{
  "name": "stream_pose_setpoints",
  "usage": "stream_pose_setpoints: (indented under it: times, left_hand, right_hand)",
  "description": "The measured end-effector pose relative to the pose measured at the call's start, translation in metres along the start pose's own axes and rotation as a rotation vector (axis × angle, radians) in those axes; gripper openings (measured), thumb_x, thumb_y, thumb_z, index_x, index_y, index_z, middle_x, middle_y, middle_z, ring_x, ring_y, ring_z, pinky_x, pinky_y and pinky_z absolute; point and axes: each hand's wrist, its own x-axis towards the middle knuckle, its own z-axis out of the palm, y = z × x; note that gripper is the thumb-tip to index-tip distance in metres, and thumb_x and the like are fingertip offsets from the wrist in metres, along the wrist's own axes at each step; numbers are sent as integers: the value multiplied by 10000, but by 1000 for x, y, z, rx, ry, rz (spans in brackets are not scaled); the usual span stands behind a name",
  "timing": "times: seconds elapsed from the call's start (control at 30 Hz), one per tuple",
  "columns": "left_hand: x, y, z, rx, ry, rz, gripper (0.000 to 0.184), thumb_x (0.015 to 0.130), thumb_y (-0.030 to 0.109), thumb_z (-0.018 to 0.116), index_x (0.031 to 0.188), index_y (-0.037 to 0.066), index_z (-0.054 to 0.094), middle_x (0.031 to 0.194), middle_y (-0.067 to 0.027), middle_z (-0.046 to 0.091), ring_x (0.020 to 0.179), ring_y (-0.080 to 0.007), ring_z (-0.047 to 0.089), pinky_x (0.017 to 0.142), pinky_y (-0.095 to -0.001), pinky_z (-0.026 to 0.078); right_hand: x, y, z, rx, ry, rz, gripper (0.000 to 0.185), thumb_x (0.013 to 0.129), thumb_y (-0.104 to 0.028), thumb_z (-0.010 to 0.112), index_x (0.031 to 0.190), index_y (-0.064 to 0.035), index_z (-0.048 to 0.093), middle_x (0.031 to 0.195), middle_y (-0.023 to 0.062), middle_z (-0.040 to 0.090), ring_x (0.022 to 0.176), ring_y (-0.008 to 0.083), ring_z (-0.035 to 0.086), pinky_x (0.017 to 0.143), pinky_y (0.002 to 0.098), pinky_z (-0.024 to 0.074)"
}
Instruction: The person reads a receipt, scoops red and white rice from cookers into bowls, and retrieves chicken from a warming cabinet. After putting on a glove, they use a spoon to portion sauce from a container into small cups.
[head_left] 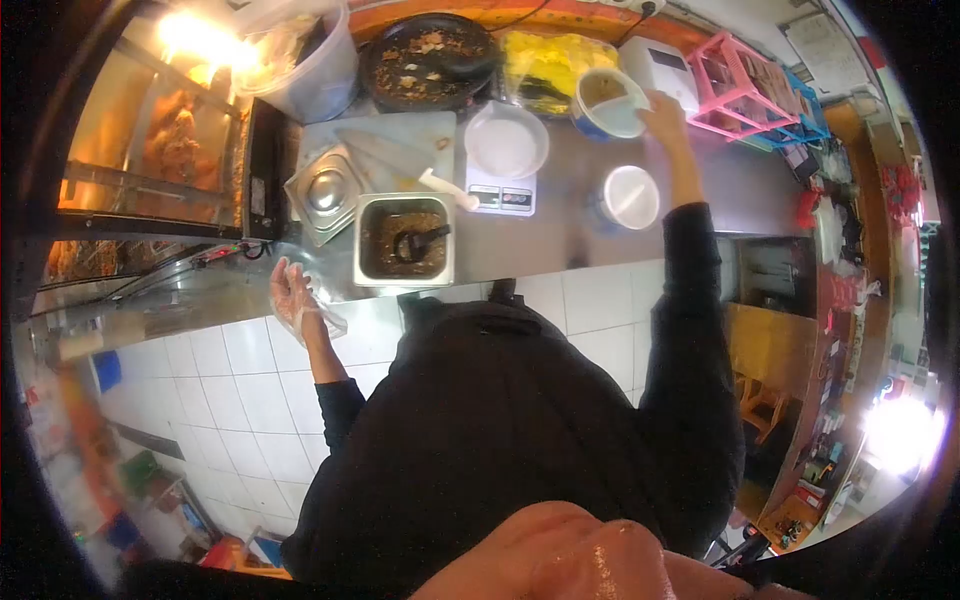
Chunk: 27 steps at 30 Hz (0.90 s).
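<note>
My left hand [292, 295], in a clear plastic glove, hangs at the front edge of the steel counter [555, 235]. Its fingers are loosely spread with nothing in them. My right hand [662, 115] grips a translucent white lid [625, 117] tilted over a tub [588, 118] with brownish contents. A second white-topped tub [630, 197] stands nearer me. Left of it are a white kitchen scale [500, 198] with a white bowl [506, 142] on it, and a steel container [360, 272] of dark sauce with a black-handled utensil [425, 240] in it.
A knife [450, 187] and a steel lid [325, 190] lie by a cutting board [425, 128]. Behind stand a clear bucket [330, 75], a black pan [425, 65], yellow packaging [560, 60] and a pink rack [730, 90]. A lit glass food warmer [140, 140] is at left.
</note>
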Motion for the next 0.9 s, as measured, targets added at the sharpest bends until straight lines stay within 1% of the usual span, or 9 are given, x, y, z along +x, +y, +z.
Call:
stream_pose_setpoints:
  times: [0.23, 0.33, 0.43, 0.5, 0.57, 0.67, 0.7, 0.77, 0.9]
  left_hand:
    - [-39, 1, 27, -164, 103, 90, 332, 851, 118, 682, 1164, 75, 583, 1002, -52, 608, 772, -112, 558, 652, -224, 466]
    - [-44, 6, 27, -124, 134, 94, 333, 849, 120, 688, 1163, 79, 584, 969, -42, 608, 741, -112, 552, 629, -218, 460]
    - [-46, 17, 25, -80, 179, 83, 345, 849, 137, 694, 1170, 83, 581, 940, -33, 604, 719, -110, 543, 618, -217, 451]
    - [-45, 14, 20, -85, 201, 66, 355, 851, 160, 697, 1177, 86, 577, 929, -28, 599, 703, -107, 534, 615, -217, 444]
    - [-55, 29, 29, -96, 191, 76, 363, 857, 184, 694, 1184, 86, 573, 937, -33, 606, 703, -108, 546, 614, -217, 440]
    - [-49, 30, 31, -150, 171, 74, 365, 866, 211, 686, 1188, 86, 570, 954, -43, 615, 707, -111, 566, 613, -215, 435]
    - [-43, 29, 31, -177, 157, 75, 364, 869, 219, 683, 1189, 87, 570, 960, -46, 618, 710, -112, 574, 613, -214, 433]
    - [-33, 28, 31, -201, 175, 74, 362, 866, 213, 687, 1188, 94, 572, 978, -54, 625, 698, -119, 587, 595, -217, 435]
    - [-25, 26, 37, -264, 211, 46, 352, 857, 201, 696, 1175, 99, 585, 998, -52, 623, 669, -123, 584, 573, -215, 435]
  right_hand:
    - [-2, 153, 50, -476, -58, 48, 433, 765, -251, 643, 1149, -52, 643, 935, 173, 692, 839, 263, 689, 775, 410, 533]
    - [-13, 159, 47, -103, -112, 298, 491, 792, -421, 649, 1110, -47, 659, 955, 197, 680, 947, 316, 655, 892, 451, 466]
    - [-43, 198, 23, -200, -24, 63, 570, 805, -492, 640, 1132, -25, 633, 1042, 227, 648, 1020, 362, 612, 904, 440, 458]
    - [-78, 251, 39, -595, -159, -287, 378, 843, -411, 606, 1044, -98, 669, 967, 195, 636, 809, 352, 629, 704, 418, 506]
    - [-123, 208, 28, -239, -362, 112, 346, 824, -372, 623, 969, -61, 663, 950, 218, 621, 793, 381, 608, 699, 447, 484]
    - [-133, 241, 37, -404, -126, -113, 330, 791, -325, 640, 941, -31, 654, 941, 234, 615, 778, 385, 603, 693, 468, 469]
    - [-127, 227, 28, -489, -210, -142, 325, 799, -305, 633, 965, -27, 654, 941, 231, 623, 823, 383, 603, 735, 473, 467]
    - [-98, 175, -23, -666, -370, -198, 318, 815, -265, 618, 1014, -20, 653, 941, 224, 640, 915, 378, 601, 820, 483, 462]
    - [-61, 20, -43, -339, -291, -169, 270, 811, -230, 624, 978, -22, 665, 859, 210, 650, 761, 332, 644, 704, 442, 502]
